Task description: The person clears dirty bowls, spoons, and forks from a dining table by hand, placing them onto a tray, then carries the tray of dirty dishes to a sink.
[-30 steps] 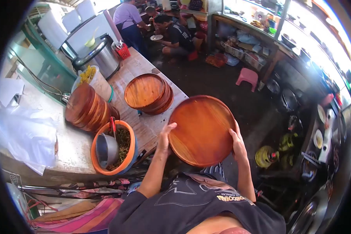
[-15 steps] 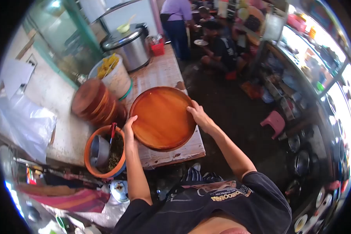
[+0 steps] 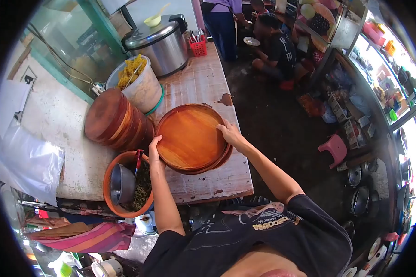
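Both hands grip a round, shallow wooden plate (image 3: 192,136) with a raised rim, held level over the near part of the table. My left hand (image 3: 155,150) closes on its left edge, thumb over the rim. On the opposite edge, my right hand (image 3: 231,134) has its thumb on top and its fingers tucked under. Below the plate, another wooden edge (image 3: 226,156) peeks out at the lower right. A stack of upturned round wooden plates (image 3: 118,120) stands left of my left hand. Close by it is an orange tub (image 3: 108,201) holding dark greens and a metal pot (image 3: 121,184).
A white bucket (image 3: 145,90) with yellow food and a large steel rice cooker (image 3: 159,51) stand at the back of the table (image 3: 203,78). Beside the cooker is a red cutlery basket (image 3: 198,47). A pink stool (image 3: 333,150) is on the floor; people sit and stand beyond.
The plate has come down slightly towards the table, and a second wooden edge now shows beneath it. Both hands keep their hold. The camera view has shifted a little.
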Demonstrator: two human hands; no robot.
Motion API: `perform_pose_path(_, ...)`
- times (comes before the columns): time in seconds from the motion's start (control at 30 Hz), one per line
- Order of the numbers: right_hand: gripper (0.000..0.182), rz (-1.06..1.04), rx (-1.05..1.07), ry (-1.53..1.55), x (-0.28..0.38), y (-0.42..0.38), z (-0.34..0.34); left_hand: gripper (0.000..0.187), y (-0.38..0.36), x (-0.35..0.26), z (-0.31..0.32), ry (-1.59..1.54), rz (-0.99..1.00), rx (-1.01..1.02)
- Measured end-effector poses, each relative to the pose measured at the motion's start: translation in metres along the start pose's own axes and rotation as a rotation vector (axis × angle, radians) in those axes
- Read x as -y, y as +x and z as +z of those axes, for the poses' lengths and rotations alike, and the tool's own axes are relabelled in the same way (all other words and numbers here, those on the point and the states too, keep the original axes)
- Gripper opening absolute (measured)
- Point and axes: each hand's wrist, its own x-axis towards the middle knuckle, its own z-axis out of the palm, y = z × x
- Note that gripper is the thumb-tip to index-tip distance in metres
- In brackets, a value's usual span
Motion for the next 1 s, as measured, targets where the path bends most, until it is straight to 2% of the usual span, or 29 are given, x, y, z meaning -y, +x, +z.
perform_pose_path(0.27,0.062,-0.045,0.042,-0.033,-0.014,0.013,0.006,0.037,0.013,-0.003,-0.01,-0.009,-0.015,-0.022)
perform_pose_path(0.37,0.062,-0.109,0.078,-0.076,0.007,0.011,0.0,0.037,0.012,-0.009,-0.009,-0.016,0.009,-0.064)
perform_pose_path(0.47,0.062,-0.13,0.016,-0.154,0.016,0.011,0.004,0.037,0.022,-0.008,-0.017,0.015,-0.005,-0.078)
perform_pose_path(0.5,0.055,-0.083,-0.047,-0.197,0.016,0.011,0.009,0.036,0.023,-0.008,-0.017,0.014,-0.011,-0.087)
perform_pose_path(0.63,0.058,-0.051,-0.05,-0.244,0.01,0.008,0.014,0.036,0.028,0.001,-0.027,0.015,-0.02,-0.097)
perform_pose_path(0.7,0.06,-0.055,-0.039,-0.257,0.009,0.014,0.014,0.035,0.026,0.0,-0.021,0.01,-0.019,-0.083)
perform_pose_path(0.8,0.075,-0.047,0.063,-0.257,0.012,0.012,0.008,0.038,0.021,0.0,-0.016,0.0,0.023,-0.049)
perform_pose_path(0.9,0.074,-0.078,0.02,-0.262,0.028,0.0,0.0,0.042,0.02,-0.001,-0.017,-0.069,0.014,0.017)
perform_pose_path(1.0,0.07,-0.025,0.014,-0.535,0.047,-0.006,-0.017,0.048,0.026,0.003,-0.029,-0.119,0.003,0.077)
